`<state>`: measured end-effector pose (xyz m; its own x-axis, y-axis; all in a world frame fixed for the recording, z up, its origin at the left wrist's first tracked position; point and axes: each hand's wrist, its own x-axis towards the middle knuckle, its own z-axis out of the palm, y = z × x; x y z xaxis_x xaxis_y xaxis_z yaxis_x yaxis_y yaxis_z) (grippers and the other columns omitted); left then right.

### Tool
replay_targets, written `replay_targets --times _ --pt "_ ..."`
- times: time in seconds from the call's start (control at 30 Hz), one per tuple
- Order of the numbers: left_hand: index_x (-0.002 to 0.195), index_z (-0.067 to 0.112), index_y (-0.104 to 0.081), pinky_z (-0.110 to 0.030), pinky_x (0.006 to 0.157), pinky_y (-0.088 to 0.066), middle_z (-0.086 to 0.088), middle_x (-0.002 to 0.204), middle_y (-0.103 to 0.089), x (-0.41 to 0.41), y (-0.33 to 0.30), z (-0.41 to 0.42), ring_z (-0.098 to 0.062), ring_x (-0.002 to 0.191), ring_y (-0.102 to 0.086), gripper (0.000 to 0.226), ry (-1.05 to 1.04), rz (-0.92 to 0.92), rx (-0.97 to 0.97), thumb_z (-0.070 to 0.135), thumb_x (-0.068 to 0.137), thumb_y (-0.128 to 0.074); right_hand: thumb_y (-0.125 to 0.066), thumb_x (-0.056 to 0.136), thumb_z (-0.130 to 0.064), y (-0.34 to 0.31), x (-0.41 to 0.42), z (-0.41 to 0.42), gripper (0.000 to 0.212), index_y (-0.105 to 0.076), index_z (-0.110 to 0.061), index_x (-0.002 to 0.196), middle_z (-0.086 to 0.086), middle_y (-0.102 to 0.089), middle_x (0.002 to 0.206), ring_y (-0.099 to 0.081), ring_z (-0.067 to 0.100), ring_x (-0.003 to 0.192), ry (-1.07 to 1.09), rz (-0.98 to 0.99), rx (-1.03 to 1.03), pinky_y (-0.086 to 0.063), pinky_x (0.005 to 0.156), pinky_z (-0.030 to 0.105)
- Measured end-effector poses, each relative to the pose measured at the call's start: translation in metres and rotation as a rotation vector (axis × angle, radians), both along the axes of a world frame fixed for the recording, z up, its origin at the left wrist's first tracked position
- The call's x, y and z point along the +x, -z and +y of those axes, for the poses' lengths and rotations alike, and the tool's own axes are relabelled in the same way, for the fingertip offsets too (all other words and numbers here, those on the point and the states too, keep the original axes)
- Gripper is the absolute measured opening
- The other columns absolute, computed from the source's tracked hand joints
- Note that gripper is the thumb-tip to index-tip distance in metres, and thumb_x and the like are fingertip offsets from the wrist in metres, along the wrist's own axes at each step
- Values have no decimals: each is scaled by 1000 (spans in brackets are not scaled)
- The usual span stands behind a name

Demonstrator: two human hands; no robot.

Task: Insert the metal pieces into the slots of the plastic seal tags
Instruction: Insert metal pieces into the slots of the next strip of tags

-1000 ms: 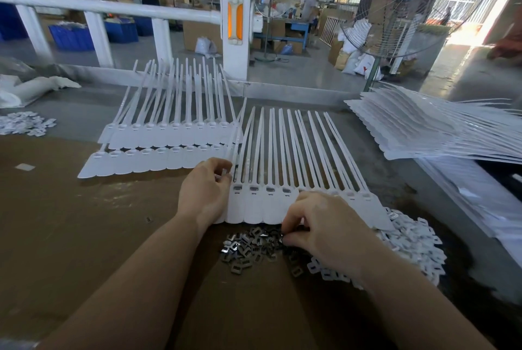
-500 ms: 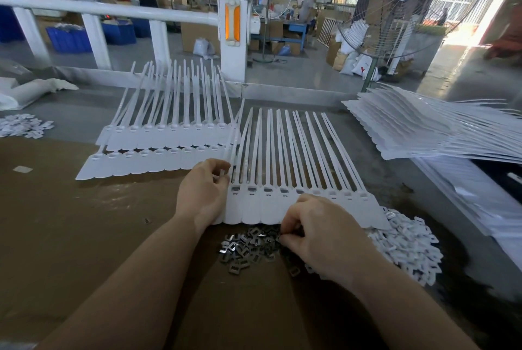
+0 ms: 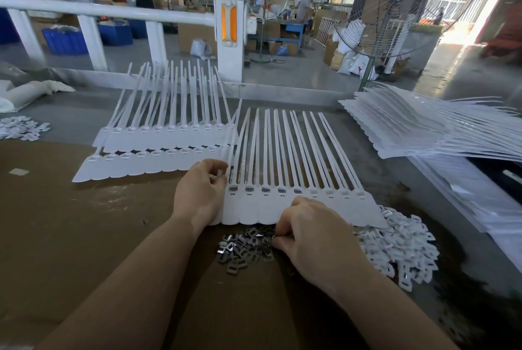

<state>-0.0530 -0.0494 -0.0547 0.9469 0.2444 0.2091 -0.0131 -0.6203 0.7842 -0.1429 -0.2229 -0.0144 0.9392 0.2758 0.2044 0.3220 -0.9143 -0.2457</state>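
Note:
A joined row of white plastic seal tags [image 3: 282,208] lies flat on the brown cardboard in front of me, straps pointing away. Several of its slots on the left show dark metal. My left hand [image 3: 202,193] rests on the row's left end, fingers curled at the leftmost tag's strap. Just below the row lies a small heap of metal pieces [image 3: 244,248]. My right hand [image 3: 308,236] hovers over the heap's right edge and pinches a metal piece between fingertips.
Two more rows of white tags [image 3: 158,152] lie overlapped to the far left. A tall stack of tag sheets [image 3: 423,129] sits at the right. A pile of small white plastic caps [image 3: 401,248] lies right of my right hand. A white railing [image 3: 113,13] borders the table's far edge.
My right hand has shifted slightly down toward the metal heap and closed its fingertips on a piece. My left hand has stayed at the row's left end.

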Motion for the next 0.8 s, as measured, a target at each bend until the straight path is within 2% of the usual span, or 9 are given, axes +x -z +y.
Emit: replay_targets --times 0.17,0.27,0.33,0.43,0.53,0.63,0.8 --pt "109 27 -63 -21 62 -35 4 93 -59 -1 -1 0 1 71 -49 19 -5 -6 -2 21 93 -55 -63 86 -33 0 -1 -1 11 -64 -26 94 -10 -53 98 -49 8 95 -5 45 72 -43 88 25" --pt "109 28 -62 -15 57 -34 5 93 -59 -1 -1 0 2 72 -49 18 -4 -12 5 22 93 -55 -64 85 -31 0 -1 -3 6 -62 -27 89 -12 -51 94 -48 6 93 -8 60 109 -42 86 22" --pt "108 29 -62 -14 57 -34 8 88 -58 -2 -1 0 2 72 -49 18 -6 -16 -7 22 93 -55 -64 85 -30 0 -1 -4 6 -59 -28 83 -14 -51 88 -48 4 87 -17 77 153 -42 81 19" --pt "106 31 -62 -18 59 -36 16 81 -54 -4 -2 1 2 73 -50 18 -9 -23 -31 22 92 -57 -66 84 -24 -1 2 -9 17 -55 -31 74 -18 -53 76 -50 -3 69 4 86 307 -40 64 9" --pt "107 30 -62 -23 67 -40 15 82 -55 -4 -2 1 2 75 -50 19 -1 -25 -40 20 91 -58 -68 83 -16 -3 13 -22 16 -59 -28 77 -17 -59 78 -56 -5 73 88 27 460 -44 66 5" --pt "106 30 -62 -23 71 -39 18 83 -55 -3 -1 2 4 75 -49 19 2 -27 -54 18 91 -58 -70 82 -13 -4 26 -38 10 -66 -21 87 -16 -63 78 -59 -4 75 197 18 595 -44 64 2" --pt "106 30 -62 -25 70 -40 18 81 -54 -1 0 1 2 74 -49 20 0 -26 -50 17 91 -58 -65 84 -8 -3 47 -51 10 -72 -13 89 -10 -65 77 -60 -1 76 237 22 555 -42 64 1"
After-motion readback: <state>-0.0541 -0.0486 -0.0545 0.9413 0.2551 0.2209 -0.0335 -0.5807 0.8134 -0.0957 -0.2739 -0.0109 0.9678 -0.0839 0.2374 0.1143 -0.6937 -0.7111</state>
